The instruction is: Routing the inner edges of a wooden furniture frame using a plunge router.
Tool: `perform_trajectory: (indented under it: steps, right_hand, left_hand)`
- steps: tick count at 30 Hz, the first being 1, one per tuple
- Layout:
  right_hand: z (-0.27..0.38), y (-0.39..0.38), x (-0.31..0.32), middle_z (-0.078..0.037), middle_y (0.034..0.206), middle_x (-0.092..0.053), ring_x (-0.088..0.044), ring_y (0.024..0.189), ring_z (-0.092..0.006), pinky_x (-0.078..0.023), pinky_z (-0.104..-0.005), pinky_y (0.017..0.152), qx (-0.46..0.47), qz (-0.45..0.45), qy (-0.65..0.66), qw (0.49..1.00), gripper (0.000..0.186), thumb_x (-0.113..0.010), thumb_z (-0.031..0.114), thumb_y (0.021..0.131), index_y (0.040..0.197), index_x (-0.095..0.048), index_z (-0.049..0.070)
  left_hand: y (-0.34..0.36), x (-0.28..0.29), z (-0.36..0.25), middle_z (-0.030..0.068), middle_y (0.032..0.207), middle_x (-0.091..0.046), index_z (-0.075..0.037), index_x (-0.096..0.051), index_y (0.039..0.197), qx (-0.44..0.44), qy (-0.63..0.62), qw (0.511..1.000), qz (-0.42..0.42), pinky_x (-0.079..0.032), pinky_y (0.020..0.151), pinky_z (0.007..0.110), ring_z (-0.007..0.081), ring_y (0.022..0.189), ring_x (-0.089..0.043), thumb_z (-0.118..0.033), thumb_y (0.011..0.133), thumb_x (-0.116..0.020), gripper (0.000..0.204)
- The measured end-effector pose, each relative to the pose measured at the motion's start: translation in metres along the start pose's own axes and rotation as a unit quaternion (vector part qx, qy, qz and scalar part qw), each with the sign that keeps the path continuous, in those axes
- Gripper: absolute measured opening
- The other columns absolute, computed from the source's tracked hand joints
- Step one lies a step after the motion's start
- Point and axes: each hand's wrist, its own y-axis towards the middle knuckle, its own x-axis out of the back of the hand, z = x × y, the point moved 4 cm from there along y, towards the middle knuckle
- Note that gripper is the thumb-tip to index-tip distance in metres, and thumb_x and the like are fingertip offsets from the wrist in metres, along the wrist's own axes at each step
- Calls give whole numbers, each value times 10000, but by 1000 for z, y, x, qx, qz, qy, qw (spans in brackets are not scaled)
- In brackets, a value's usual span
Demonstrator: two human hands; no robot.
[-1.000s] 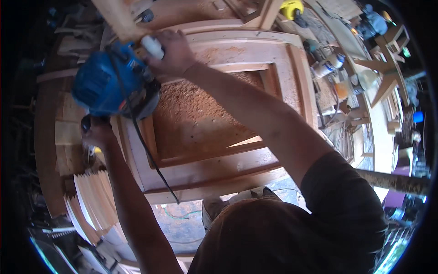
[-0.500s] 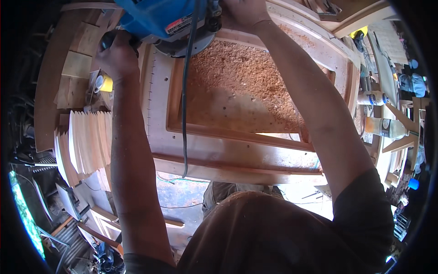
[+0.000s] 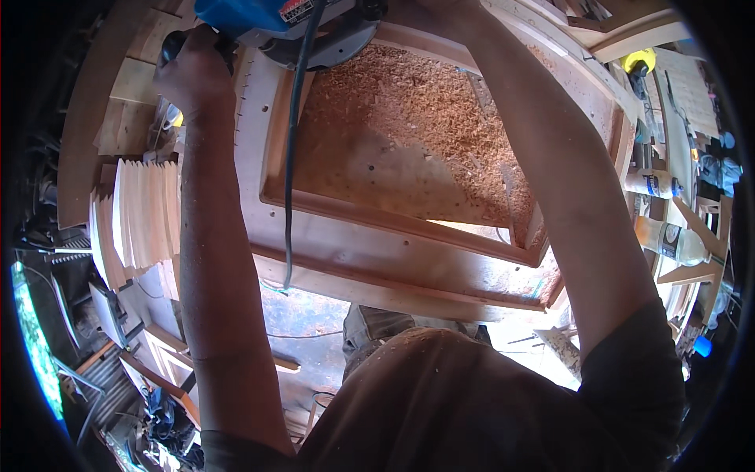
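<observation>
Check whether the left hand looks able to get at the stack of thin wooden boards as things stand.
Probably not yet: the left hand is wrapped round the handle of the blue router. The stack lies just beside that forearm with nothing over it, so once the hand lets go the way looks free.

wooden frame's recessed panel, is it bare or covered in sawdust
Covered. Reddish sawdust lies thick over most of the recessed panel inside the wooden frame, thinning to bare wood toward the near left corner, below the blue power tool.
</observation>
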Motion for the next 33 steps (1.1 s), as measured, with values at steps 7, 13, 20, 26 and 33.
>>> perform_trajectory:
  steps: [7,13,20,26,33]
  right_hand:
    - [39,21,45,-110,725,-631,-557,642,-199,-461,-318,606,-165,-3,189,968,423,-620,382,930,897,-657,-38]
    - [-70,-60,40,-111,734,-634,-564,648,-206,-463,-318,611,-568,160,428,685,471,-616,431,929,897,-661,-36]
    - [26,-10,88,-131,759,-655,-590,665,-253,-473,-343,632,-401,98,258,874,540,-589,513,922,904,-669,-20]
    - [-53,-50,15,-149,790,-674,-609,684,-291,-482,-371,656,-520,247,473,667,543,-571,526,916,910,-674,-6]
    - [-58,-55,26,-140,810,-677,-612,694,-278,-487,-368,673,-563,128,601,553,437,-588,424,910,946,-669,-4]
  left_hand:
    - [-23,-2,-5,114,617,-614,9,-612,747,18,-1,999,-41,-431,493,273,180,500,-551,-82,820,-592,119]
    - [-50,-40,-11,102,587,-597,10,-616,714,16,-20,999,-38,-417,490,272,174,487,-534,-85,815,-592,140]
    - [-74,-42,-19,83,564,-563,3,-609,694,-1,-9,999,-49,-388,480,268,160,473,-497,-89,800,-595,140]
    - [-78,-51,-18,67,562,-544,-3,-595,682,18,-37,998,-49,-373,477,264,149,471,-475,-83,786,-593,130]
    - [-82,-58,-15,104,624,-630,42,-634,703,28,-43,998,-27,-453,492,277,168,503,-518,-71,740,-614,120]
